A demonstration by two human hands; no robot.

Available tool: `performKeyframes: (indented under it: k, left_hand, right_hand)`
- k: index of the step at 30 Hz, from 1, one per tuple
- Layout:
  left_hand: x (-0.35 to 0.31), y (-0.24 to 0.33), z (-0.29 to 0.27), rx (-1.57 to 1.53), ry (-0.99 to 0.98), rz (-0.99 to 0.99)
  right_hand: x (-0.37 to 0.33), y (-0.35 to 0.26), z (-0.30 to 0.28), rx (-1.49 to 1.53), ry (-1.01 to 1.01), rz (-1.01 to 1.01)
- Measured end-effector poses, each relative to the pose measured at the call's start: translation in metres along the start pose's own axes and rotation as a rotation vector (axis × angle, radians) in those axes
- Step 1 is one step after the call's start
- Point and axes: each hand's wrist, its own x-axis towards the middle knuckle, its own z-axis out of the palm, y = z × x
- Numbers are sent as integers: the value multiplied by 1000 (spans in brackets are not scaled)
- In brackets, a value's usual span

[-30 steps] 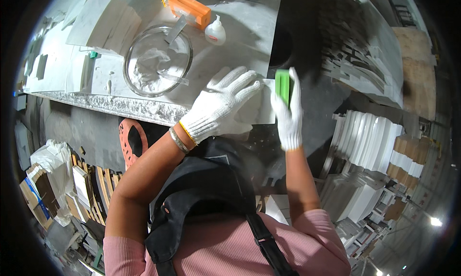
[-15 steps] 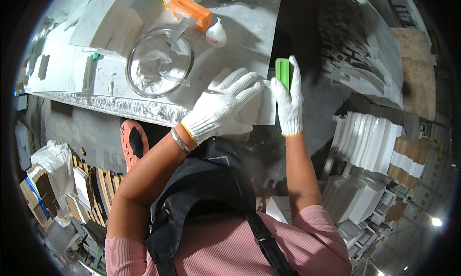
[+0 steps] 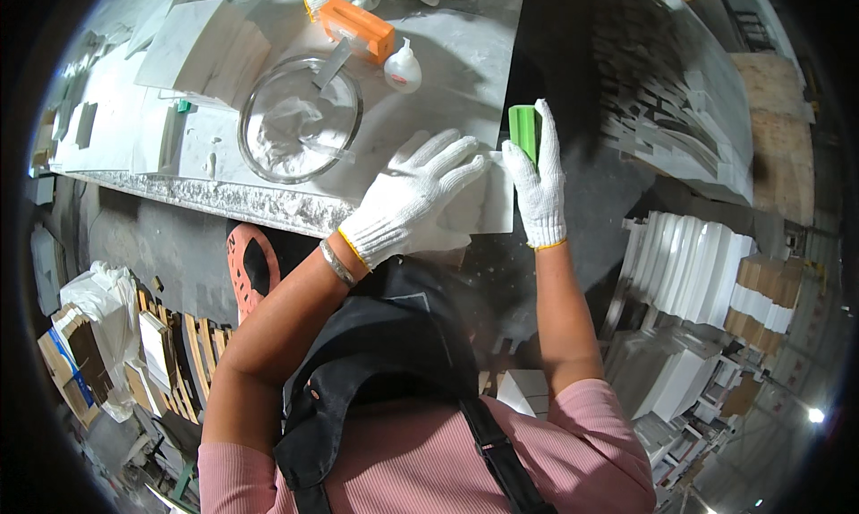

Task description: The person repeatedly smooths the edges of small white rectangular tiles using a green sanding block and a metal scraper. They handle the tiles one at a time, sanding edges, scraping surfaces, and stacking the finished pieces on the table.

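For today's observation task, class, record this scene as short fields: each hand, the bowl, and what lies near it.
Left hand: white-gloved, palm down on a pale slab
Right hand: white-gloved, gripping a green block by the slab's right edge
Bowl: round, see-through, holding white material
Near bowl: orange block, white pump bottle

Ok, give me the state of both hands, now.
Left hand: open, resting on the white slab.
Right hand: closed, holding the green block.

Unreadable red label (image 3: 399, 78) on white bottle (image 3: 404, 65), dark marking (image 3: 233, 241) on coral object (image 3: 242, 268)
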Motion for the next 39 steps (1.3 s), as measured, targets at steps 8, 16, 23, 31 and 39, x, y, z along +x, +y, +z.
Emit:
performKeyframes:
  k: [8,16,23,31,39]
  left_hand:
    - [-1,1,-4,3,-19,-18]
    - [-1,1,-1,-1,-19,-20]
    - [-4,2,-3,-9,-19,-37]
    - [-1,0,0,-5,-7,-14]
    - [-3,0,0,3,-16,-27]
  right_hand:
    - [-92,-11,-29,-309,-92,-229]
    - [-3,-4,-3,18,-32,91]
    - [-113,-10,-28,-49,-108,130]
    - [-14,-6,-3,-30,1,-34]
    - [-80,-9,-17,-198,-46,-158]
